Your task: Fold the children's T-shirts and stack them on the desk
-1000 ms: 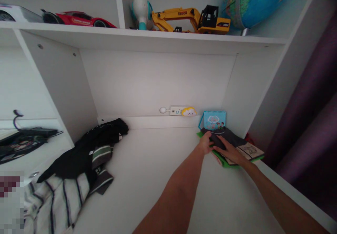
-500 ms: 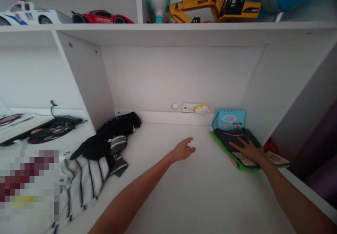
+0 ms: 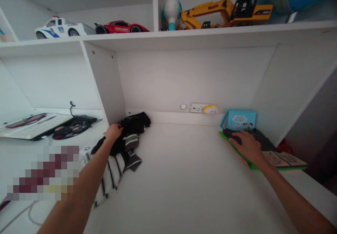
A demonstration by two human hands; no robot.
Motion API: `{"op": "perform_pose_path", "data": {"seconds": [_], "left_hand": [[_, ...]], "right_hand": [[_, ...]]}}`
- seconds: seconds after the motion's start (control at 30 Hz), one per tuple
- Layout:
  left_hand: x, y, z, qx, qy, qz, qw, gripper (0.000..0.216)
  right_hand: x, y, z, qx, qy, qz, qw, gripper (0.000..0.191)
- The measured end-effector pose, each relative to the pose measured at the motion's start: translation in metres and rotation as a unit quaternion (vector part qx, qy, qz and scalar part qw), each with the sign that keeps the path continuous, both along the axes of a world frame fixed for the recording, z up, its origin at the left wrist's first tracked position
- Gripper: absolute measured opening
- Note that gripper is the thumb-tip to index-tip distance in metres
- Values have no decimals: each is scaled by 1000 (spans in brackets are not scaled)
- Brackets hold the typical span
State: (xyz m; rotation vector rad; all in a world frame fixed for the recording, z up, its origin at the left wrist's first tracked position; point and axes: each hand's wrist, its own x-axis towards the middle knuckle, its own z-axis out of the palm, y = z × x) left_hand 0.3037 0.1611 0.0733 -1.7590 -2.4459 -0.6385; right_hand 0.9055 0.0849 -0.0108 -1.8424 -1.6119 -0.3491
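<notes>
In the head view, the crumpled black cloth garment (image 3: 134, 122) is noted near the back edge of the flat white surface (image 3: 173, 167), its long axis slanted front-left beneath the nearer left hand (image 3: 113, 132), whose grasp cannot be confirmed, while the right hand (image 3: 248, 145) is laid, fingers spread, on the folded dark-grey cloth garment (image 3: 265, 143) by the right edge.

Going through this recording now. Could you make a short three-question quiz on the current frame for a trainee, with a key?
1. Multiple choice: From this view, where does the blue booklet stand relative to the folded clothes?
A) in front of them
B) on top of them
C) behind them

2. True or false: The right hand lies on the striped garment.

3. Short answer: Which garment is the left hand at?

Key:
1. C
2. False; it is on the folded clothes.
3. The black garment
</notes>
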Motion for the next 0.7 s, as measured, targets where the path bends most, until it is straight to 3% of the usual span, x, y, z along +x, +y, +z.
{"op": "perform_pose_path", "data": {"seconds": [0.1,0.17,0.23,0.27,0.33,0.43,0.47,0.5,0.53,0.57,0.6,0.63,0.7], "left_hand": [[8,1,26,37,-1,10,999,35],[37,-7,47,108,2,-34,994,40],[80,-27,62,155,-10,-139,978,38],[104,-42,65,143,-23,-222,964,37],[152,-82,58,107,-27,-341,934,32],[201,-153,30,-61,-52,-597,798,34],[208,-174,21,-120,-40,-668,733,41],[211,-191,13,-163,-27,-720,674,48],[210,-202,8,-193,-16,-752,630,53],[206,-207,4,-206,-13,-765,609,51],[199,-205,2,-207,-18,-760,616,45],[191,-196,1,-198,-32,-737,646,38],[175,-160,-1,-154,-62,-647,744,31]], "right_hand": [[-36,-8,9,-6,0,52,999,35],[-65,-14,20,6,41,111,993,33],[-99,-23,35,-11,128,180,975,32],[-119,-29,43,-38,190,215,957,33],[-157,-41,54,-123,336,287,889,39],[-201,-57,52,-249,489,340,764,48],[-210,-60,46,-272,498,341,749,51],[-214,-63,38,-283,488,337,754,54],[-215,-65,30,-287,464,332,770,55],[-213,-67,23,-285,435,332,787,53],[-207,-68,17,-283,407,342,798,49],[-199,-69,13,-287,382,358,802,43],[-178,-66,12,-302,338,377,808,32]]}}
